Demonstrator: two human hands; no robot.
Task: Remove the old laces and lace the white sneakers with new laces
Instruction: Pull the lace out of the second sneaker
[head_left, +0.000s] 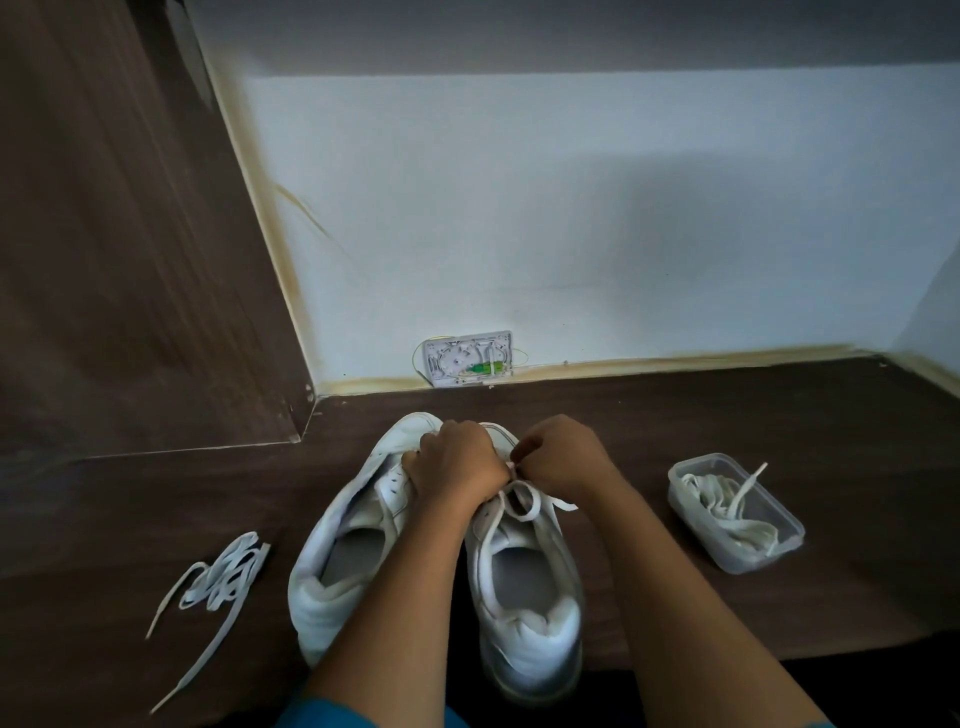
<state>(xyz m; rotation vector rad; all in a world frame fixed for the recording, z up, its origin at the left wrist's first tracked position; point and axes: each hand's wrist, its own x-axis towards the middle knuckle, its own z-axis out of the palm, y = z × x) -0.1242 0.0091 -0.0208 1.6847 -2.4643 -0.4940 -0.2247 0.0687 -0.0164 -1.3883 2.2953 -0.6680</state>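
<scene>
Two white sneakers stand side by side on the dark wooden floor, toes pointing away from me. The left sneaker (343, 551) has no lace in its eyelets. The right sneaker (524, 587) carries a white lace (519, 501) crossed over its tongue. My left hand (454, 460) curls over the front of the right sneaker and grips it at the lace. My right hand (563, 457) pinches the lace just beside the left hand. The toe of the right sneaker is hidden under both hands.
A loose white lace (218, 582) lies on the floor at the left. A clear plastic box (737, 514) at the right holds more white laces. A white wall plate (467, 358) sits at the base of the far wall. A wooden panel rises on the left.
</scene>
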